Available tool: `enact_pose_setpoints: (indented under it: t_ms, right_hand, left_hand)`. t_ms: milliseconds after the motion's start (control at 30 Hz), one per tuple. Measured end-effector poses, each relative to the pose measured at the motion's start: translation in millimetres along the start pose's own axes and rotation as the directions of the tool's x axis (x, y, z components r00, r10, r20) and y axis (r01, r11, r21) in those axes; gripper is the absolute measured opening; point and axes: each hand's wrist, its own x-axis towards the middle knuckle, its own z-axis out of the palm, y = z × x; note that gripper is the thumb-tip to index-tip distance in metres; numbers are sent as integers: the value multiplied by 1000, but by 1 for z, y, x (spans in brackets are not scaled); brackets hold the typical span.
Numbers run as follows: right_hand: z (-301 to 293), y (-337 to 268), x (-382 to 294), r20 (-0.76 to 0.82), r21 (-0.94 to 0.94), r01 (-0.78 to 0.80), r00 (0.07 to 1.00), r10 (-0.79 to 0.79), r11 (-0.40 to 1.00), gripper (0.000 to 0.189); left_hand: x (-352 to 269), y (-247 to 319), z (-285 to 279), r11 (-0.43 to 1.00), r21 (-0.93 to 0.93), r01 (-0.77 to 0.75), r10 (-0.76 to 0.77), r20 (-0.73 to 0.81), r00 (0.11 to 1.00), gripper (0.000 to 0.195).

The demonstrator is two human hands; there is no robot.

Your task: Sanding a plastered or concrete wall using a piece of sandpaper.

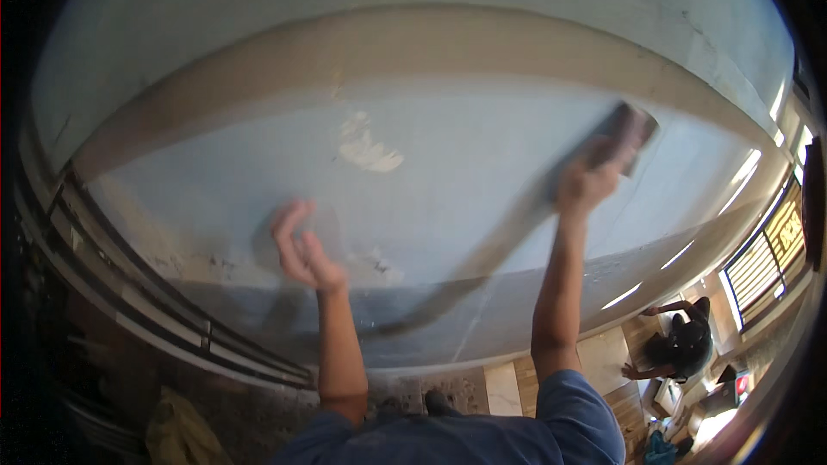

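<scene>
Before me stands a painted wall [452, 174], pale blue with a darker grey-blue band along its foot. My right hand [586, 181], arm stretched up, grips a flat reddish-brown abrasive piece [636, 132] at the upper right of the wall. Motion blur hides whether it is a sandpaper sheet or a sanding block. My left hand [307, 252] is raised at the wall's left part, empty, with fingers bent and apart; whether it touches the surface is unclear. Between the hands and higher up is a white filler patch [369, 145].
A metal railing [194, 329] runs along the left side. Yellowish cloth [181, 429] lies low at the left. Another person [685, 339] crouches on the floor at the lower right, near a box [667, 397] and other items. A barred window [765, 265] is behind them.
</scene>
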Motion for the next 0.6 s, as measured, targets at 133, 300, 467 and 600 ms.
enact_pose_setpoints:
  t_ms: [133, 300, 467, 600]
  right_hand:
    - [14, -94, -44, 415, 45, 526, 764, -495, 849, 52]
    - [36, -83, -23, 33, 96, -12, 999, 8, 995, 49]
    - [58, -167, -81, 398, 122, 572, 721, -567, 811, 48]
    - [70, -126, -53, 80, 131, 9, 997, -19, 991, 48]
  left_hand:
    - [47, -7, -9, 906, 282, -315, 239, 272, 932, 47]
    - [80, -43, -64, 744, 358, -564, 273, 608, 746, 56]
    - [89, -55, -82, 664, 288, -690, 345, 701, 624, 60]
    - [96, -75, -112, 723, 262, -639, 352, 657, 667, 58]
